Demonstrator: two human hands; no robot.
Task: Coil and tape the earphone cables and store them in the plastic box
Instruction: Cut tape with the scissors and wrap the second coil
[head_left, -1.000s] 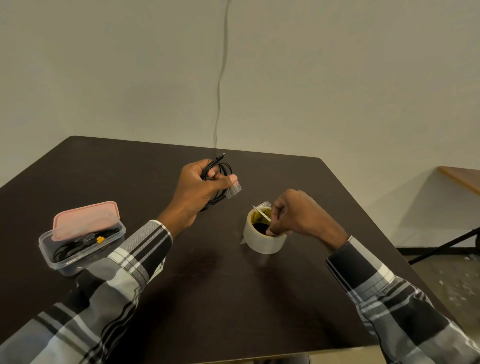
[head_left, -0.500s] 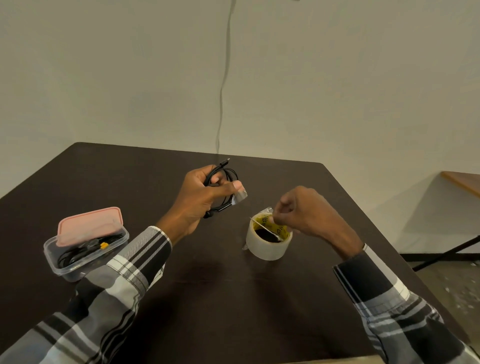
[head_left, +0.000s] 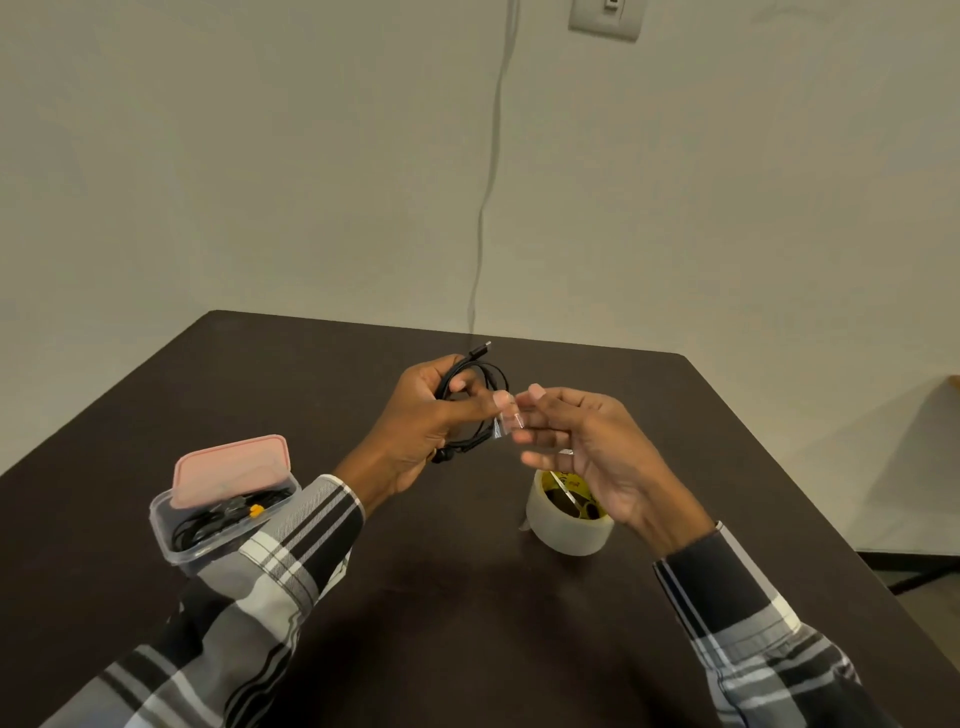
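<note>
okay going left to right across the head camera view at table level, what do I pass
plastic box with its pink lid → left hand holding the coiled black cable → small piece of clear tape → right hand → tape roll just below that hand.

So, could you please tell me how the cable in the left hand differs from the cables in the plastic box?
The held cable is coiled and gripped above the table by the left hand; the boxed cables lie loosely in the plastic box. The held cable has clear tape; an orange part shows among the boxed cables. Both are black.
</note>
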